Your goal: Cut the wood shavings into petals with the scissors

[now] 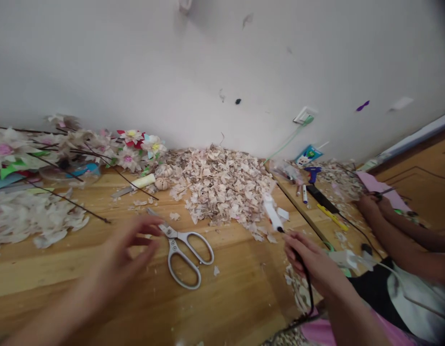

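Observation:
Large silver scissors [177, 240] lie on the wooden table, handles toward me. My left hand [138, 245] is beside them, fingers apart and slightly blurred. Its fingertips overlap the scissors' blades in view; whether they touch is unclear. Nothing shows in that hand. On the right, my right hand [308, 259] is closed around a black cord [308, 288]. The cord runs to the end of a white tool [271, 211], possibly a glue gun, whose tip is at the edge of a heap of pale shavings or petals [222, 185].
Paper flowers on dark stems [128, 149] and loose white petals [38, 216] lie at left. A blue glue gun [312, 173], yellow cutter [332, 217] and marker [305, 194] lie at right. Beyond them are another person's hands [375, 204]. A wall [193, 86] stands behind.

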`<state>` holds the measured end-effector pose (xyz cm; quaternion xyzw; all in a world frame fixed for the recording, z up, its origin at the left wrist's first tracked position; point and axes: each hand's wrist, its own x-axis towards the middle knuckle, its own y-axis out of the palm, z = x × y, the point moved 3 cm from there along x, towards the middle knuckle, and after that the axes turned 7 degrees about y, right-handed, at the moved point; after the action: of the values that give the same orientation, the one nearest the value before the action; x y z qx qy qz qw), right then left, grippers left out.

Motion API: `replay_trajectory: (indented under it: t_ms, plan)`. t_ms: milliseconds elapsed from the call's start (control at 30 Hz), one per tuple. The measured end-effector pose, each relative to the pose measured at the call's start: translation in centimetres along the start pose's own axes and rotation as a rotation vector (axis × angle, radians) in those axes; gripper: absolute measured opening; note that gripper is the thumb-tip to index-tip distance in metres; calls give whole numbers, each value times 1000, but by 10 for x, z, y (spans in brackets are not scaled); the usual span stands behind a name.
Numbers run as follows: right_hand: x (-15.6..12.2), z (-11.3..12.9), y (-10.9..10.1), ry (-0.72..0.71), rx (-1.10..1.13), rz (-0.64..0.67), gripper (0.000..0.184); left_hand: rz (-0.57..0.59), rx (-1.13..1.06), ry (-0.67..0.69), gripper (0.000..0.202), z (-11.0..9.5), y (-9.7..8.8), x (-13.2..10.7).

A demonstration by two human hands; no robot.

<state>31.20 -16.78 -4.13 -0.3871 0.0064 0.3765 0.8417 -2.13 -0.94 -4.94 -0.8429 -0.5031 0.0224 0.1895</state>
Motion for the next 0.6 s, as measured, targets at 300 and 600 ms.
replay_trajectory:
  t_ms: [300,600]
  plan:
    - [-28,64,90,-112,690,161,43,590,-947,-446,37,-40,166,43]
    - [-79,18,110,-457,306,-13,32,683,-1122,-383,32,-77,150,71]
